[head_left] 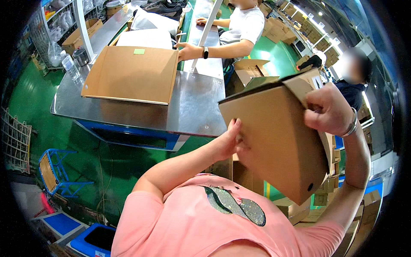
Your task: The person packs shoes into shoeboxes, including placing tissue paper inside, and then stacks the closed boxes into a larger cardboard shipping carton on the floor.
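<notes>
No readable text. Green label [139, 51] sits on the open carton [128, 77], no print resolvable. White label [317, 82] on the held carton [269, 141] has dark marks, too small to read.

Both arms in view, bare below the upper arm. Left arm [175, 169] comes in from 7 o'clock, elbow bent, forearm aimed toward 2 o'clock. Left hand [232, 140] sits just off centre, toward 4 o'clock; thumb [235, 124] up at 12, fingers blurred, curl unclear. Right arm [358, 160] enters around 5 o'clock, elbow bent out at 4, forearm rising toward 12. Right wrist [356, 132] at 3 o'clock; right hand [329, 109] turned inward toward 10, fingers curled tight, fist-like, raised higher than the left.
</notes>
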Demonstrator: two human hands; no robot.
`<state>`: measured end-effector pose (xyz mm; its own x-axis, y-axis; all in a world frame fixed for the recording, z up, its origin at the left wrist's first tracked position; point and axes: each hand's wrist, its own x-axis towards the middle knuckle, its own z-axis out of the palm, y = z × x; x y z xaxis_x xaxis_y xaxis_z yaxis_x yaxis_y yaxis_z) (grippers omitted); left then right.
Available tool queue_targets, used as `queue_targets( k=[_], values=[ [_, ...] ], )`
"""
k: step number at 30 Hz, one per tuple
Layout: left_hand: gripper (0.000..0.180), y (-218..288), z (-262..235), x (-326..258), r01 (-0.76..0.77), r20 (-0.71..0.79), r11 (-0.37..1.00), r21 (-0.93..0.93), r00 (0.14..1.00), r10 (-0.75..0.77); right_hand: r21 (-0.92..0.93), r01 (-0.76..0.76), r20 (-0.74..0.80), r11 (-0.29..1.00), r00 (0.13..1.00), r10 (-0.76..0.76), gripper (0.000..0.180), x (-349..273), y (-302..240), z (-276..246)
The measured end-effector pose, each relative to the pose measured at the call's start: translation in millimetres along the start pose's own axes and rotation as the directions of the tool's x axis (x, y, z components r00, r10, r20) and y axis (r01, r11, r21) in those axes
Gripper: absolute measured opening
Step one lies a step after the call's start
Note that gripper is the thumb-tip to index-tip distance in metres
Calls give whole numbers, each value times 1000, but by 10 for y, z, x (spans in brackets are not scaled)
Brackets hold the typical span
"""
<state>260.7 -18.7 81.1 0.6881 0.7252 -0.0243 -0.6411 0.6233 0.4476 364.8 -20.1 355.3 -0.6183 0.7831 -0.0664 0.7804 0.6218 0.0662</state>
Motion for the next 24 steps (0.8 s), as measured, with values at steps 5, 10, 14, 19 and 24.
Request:
queue_targets(
  k=[5, 10, 14, 19, 24],
  values=[
    [76, 258, -69, 235, -362, 218, 929, 77, 915, 339, -304, 256, 40, 918, 966, -256, 16, 34, -618, 279],
    [51, 293, -364, -104, -470, 234, 870, 152, 872, 430, -324, 362, 28, 874, 927, -373, 16, 267, -609, 1097],
    [54, -137, -577, -410, -282, 12, 946, -162, 958, 288, -336, 574, 20, 747, 797, -603, 8, 185, -674, 1791],
    [63, -303, -610, -470, -142, -30, 893, -427, 989, 142, -283, 610, 177, 740, 792, -585, 10, -239, -538, 1957],
    [74, -442, -298, -167, 31, -21, 893, -449, 999, -46, -257, 482, 424, 838, 835, -351, 12, -411, -143, 1430]
  ],
)
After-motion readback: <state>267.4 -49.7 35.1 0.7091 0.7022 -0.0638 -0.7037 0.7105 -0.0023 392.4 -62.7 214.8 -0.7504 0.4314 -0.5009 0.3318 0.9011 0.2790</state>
